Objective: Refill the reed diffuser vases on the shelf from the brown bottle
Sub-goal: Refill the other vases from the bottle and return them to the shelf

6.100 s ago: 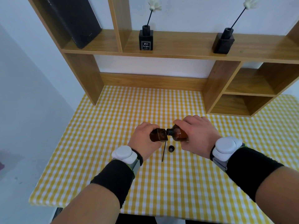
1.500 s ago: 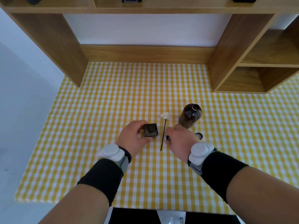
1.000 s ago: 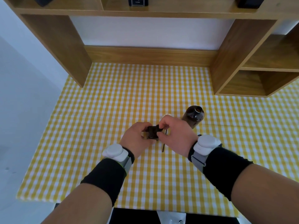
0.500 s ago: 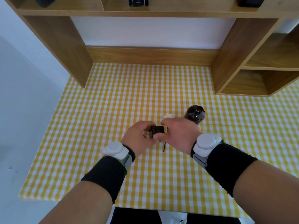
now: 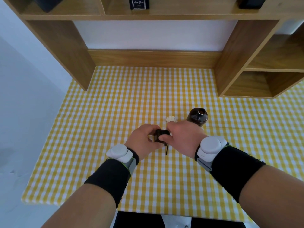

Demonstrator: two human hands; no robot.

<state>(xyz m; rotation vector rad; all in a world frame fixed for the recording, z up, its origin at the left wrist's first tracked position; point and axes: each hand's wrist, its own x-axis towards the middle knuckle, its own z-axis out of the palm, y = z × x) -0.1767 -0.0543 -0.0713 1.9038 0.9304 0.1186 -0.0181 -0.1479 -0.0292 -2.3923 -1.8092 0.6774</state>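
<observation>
Head view, looking down on yellow-and-white checked tablecloth (image 5: 115,112) below wooden shelf unit (image 5: 148,15). Left hand (image 5: 144,143) and right hand (image 5: 184,139) close together at centre of cloth, both on small dark diffuser vase (image 5: 160,137). Left fingers curled round vase from its left side, thumb toward the near face; right thumb and forefinger pinched at vase's upper right corner, remaining fingers folded over and hiding the vase mouth. Whether anything lies between right fingertips and vase: cannot tell. Vase apparently just above or resting on cloth; contact not visible. Brown bottle (image 5: 198,116) upright on cloth just beyond right hand, neck open, no cap on. Reed stick lying flat on cloth, white flower head (image 5: 171,119) showing beyond the hands, dark stem end (image 5: 167,149) showing on the near side between the wrists. White wrist devices and black forearm bands on both arms. On top shelf, cut by the frame edge: black labelled diffuser vase (image 5: 139,3) at centre, second dark vase (image 5: 250,3) to the right, black box (image 5: 47,4) in left compartment.
</observation>
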